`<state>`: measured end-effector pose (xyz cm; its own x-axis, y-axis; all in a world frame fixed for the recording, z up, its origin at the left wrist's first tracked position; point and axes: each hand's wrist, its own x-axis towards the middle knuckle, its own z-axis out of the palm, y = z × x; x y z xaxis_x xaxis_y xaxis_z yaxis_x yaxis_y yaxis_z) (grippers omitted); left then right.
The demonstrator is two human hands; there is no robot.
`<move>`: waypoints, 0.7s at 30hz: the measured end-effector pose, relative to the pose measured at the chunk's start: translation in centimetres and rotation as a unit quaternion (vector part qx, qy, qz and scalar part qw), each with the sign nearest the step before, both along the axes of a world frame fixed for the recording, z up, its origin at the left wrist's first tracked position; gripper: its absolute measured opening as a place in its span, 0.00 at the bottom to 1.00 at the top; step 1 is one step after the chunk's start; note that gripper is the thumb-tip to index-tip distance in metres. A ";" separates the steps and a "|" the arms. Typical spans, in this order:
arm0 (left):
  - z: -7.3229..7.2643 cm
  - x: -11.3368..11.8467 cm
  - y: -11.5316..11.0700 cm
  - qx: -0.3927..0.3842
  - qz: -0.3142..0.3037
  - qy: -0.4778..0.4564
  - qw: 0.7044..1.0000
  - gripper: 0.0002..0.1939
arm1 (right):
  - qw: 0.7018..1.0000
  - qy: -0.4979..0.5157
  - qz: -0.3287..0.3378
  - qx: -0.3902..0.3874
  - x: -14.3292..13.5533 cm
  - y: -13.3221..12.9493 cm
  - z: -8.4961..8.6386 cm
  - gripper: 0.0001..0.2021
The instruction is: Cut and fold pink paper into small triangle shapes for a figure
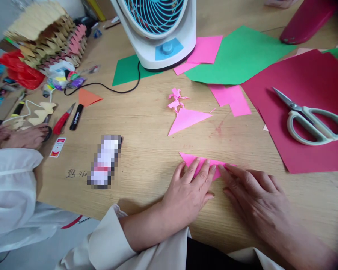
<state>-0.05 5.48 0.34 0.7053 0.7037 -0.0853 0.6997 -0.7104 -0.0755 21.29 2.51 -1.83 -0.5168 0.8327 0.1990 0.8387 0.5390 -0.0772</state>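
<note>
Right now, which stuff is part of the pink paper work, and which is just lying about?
Part of it: left hand, right hand, folded pink paper under their fingers.

Seemingly just lying about: scissors, desk fan, smartphone, black marker, red-handled knife.

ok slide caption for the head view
Left hand and right hand on a pink paper triangle, scissors lying on red paper.

Matt, folded pink paper [189, 158] lay on a smooth, wood-grained bench [146, 142].
The scissors [298, 108] had shiny metal blades and smooth plastic handles; the fan housing [188, 41] looked like smooth plastic.
</note>
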 end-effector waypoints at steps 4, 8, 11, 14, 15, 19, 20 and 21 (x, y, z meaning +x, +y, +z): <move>0.0 0.0 -0.3 -0.001 0.007 0.001 1.000 0.30 | 1.000 -0.011 -0.002 -0.007 0.1 -0.2 0.0 0.24; -0.2 -0.2 -0.8 0.002 0.017 0.000 1.000 0.31 | 1.000 -0.021 -0.010 -0.007 0.2 -0.2 0.0 0.26; -0.3 -0.3 -1.2 0.004 0.028 -0.002 1.000 0.33 | 1.000 -0.024 -0.005 -0.010 0.2 -0.1 0.0 0.26; -0.3 -0.7 -1.5 0.005 0.036 -0.008 0.999 0.35 | 1.000 -0.025 -0.009 -0.013 0.1 0.1 0.1 0.25; -0.3 -0.8 -1.7 0.004 0.042 -0.009 0.999 0.35 | 1.000 -0.025 -0.012 -0.011 0.1 0.1 0.1 0.25; -0.6 -1.4 -2.2 0.001 0.071 -0.004 0.997 0.36 | 1.000 -0.015 -0.020 0.018 -0.4 0.1 0.1 0.21; -0.6 -1.5 -2.4 0.001 0.077 -0.004 0.997 0.37 | 0.999 -0.011 -0.021 0.026 -0.5 0.1 0.1 0.21; -0.6 -1.7 -2.5 0.001 0.081 -0.004 0.997 0.37 | 0.999 -0.007 -0.020 0.030 -0.6 0.1 0.1 0.21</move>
